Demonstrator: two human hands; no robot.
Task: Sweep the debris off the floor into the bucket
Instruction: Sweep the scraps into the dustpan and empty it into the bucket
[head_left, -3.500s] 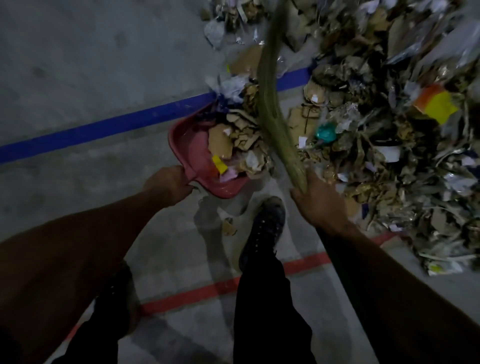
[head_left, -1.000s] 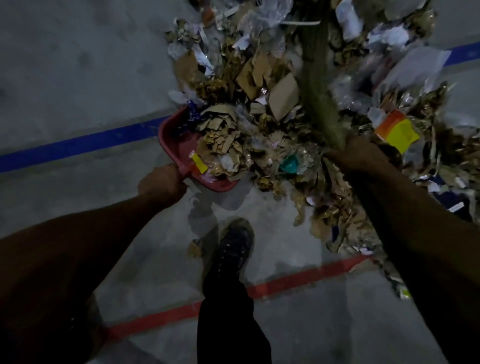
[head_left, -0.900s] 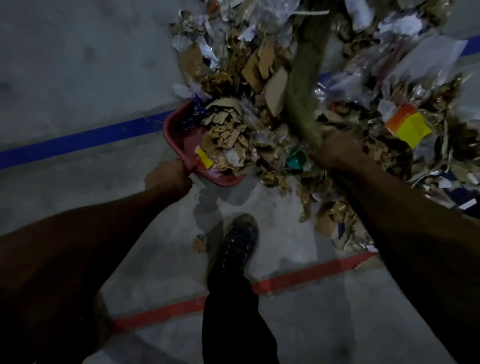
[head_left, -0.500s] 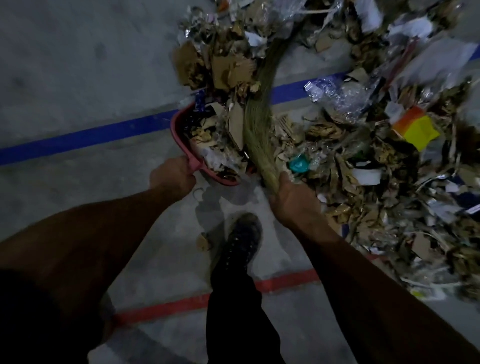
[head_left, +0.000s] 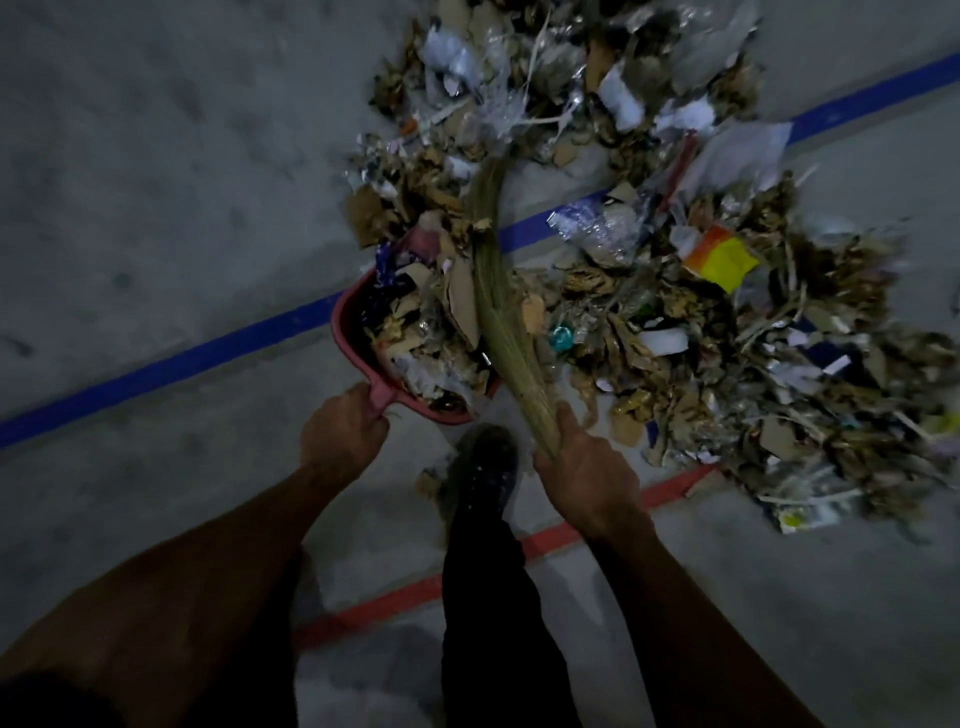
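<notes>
Head view, looking down at grey concrete floor (head_left: 156, 208) crossed by a blue painted line (head_left: 171, 366) and a red painted line (head_left: 395, 605).

Left hand (head_left: 340, 434): fingers curled round the short handle of a red plastic dustpan-style scoop (head_left: 347, 332), holding it low with its open mouth turned toward the rubbish. Already heaped with torn cardboard and paper. No separate bucket in view; taking this red scoop as the receiving vessel is a judgement only.

Right hand (head_left: 584, 473): wrapped tightly round the bound end of a pale straw hand broom (head_left: 493, 291), bristles reaching up and away across the scoop's right edge into the heap. A black shoe (head_left: 485, 470) planted between the two hands.

Large sprawling pile of mixed debris (head_left: 701, 322), made of brown cardboard scraps, white paper and clear plastic film, spread to the right of and beyond the scoop, touching its mouth. Within it, an orange-and-yellow paper packet (head_left: 719, 257) and a small teal plastic piece (head_left: 561, 338).

Step in hand, as judged: drawing litter leftward into the scoop. To do it well:
- keep the scoop's lip flat on the concrete so scraps ride in, not under;
- short pulls toward the mouth, bristles pressed low;
- small loads, since the scoop looks near full and light film may spill back;
- brace the handle against the push of the broom.
</notes>
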